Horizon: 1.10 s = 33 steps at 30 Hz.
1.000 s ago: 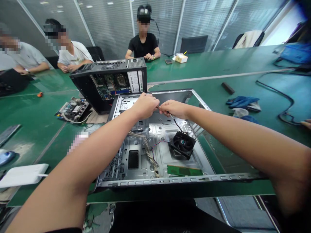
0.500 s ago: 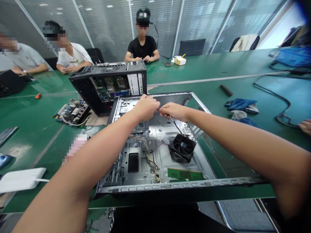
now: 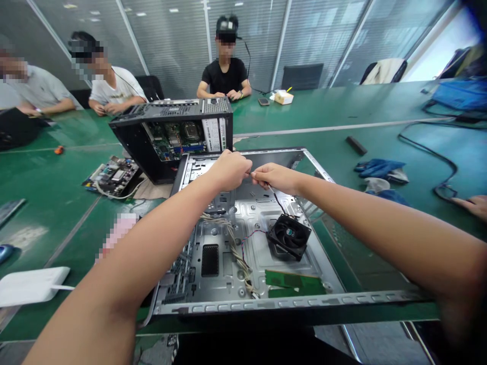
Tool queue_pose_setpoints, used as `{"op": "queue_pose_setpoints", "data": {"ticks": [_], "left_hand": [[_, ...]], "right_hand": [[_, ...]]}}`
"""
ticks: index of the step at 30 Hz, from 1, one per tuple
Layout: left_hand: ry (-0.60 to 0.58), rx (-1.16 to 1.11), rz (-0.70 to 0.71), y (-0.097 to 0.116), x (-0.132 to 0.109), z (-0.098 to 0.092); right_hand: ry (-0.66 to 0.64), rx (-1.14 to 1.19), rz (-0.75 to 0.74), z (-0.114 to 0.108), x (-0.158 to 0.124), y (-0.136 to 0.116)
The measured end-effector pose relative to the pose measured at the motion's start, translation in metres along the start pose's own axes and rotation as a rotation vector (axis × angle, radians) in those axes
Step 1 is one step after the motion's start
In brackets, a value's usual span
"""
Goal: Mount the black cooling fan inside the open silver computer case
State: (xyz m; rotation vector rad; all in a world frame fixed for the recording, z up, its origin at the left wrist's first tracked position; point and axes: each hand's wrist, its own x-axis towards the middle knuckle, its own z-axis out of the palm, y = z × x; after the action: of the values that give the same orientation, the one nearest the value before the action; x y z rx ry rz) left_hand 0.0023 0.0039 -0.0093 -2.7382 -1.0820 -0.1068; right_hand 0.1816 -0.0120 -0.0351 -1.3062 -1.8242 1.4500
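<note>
An open computer case (image 3: 232, 305) lies flat on the table, its bare metal inside facing up. Over its far part, my left hand (image 3: 235, 170) is closed, its fingertips nearly meeting those of my right hand (image 3: 271, 177). My right hand pinches a dark fan cable (image 3: 277, 198), which runs down to a black cooling fan (image 3: 289, 236) resting in the case. What my left fingers grip is too small and hidden to make out. Green memory modules (image 3: 294, 282) lie near the case's front edge, and a bundle of beige wires (image 3: 233, 242) crosses the middle.
A second computer case (image 3: 133, 144) stands upright behind, with a loose motherboard (image 3: 114, 176) at its left. Blue gloves (image 3: 380, 170) and a black cable (image 3: 426, 144) lie right. A white adapter (image 3: 34, 286) is at left. Several people sit around; another person's hand (image 3: 474, 205) shows at right.
My view has shifted slightly, so the case and fan appear a little lower and further right. Both hands keep their closed grip close together. At right, the other person's hand reaches further in.
</note>
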Motion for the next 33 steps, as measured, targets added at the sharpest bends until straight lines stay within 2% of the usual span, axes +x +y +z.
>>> {"op": "queue_pose_setpoints", "data": {"ticks": [7, 12, 24, 33], "left_hand": [[0.002, 0.03, -0.027, -0.0017, 0.0026, 0.0008], [-0.019, 0.027, -0.028, -0.0005, 0.0027, 0.0011], [-0.043, 0.025, -0.013, 0.0016, 0.001, 0.0], [-0.062, 0.029, -0.021, 0.0028, 0.0027, -0.001]], "right_hand": [[0.058, 0.03, -0.017, 0.0027, 0.001, -0.0017], [0.038, 0.12, 0.047, 0.0042, 0.0019, -0.0001], [0.022, 0.1, 0.037, 0.0026, 0.002, 0.0032], [0.041, 0.129, 0.093, 0.0045, -0.0025, -0.003]]}}
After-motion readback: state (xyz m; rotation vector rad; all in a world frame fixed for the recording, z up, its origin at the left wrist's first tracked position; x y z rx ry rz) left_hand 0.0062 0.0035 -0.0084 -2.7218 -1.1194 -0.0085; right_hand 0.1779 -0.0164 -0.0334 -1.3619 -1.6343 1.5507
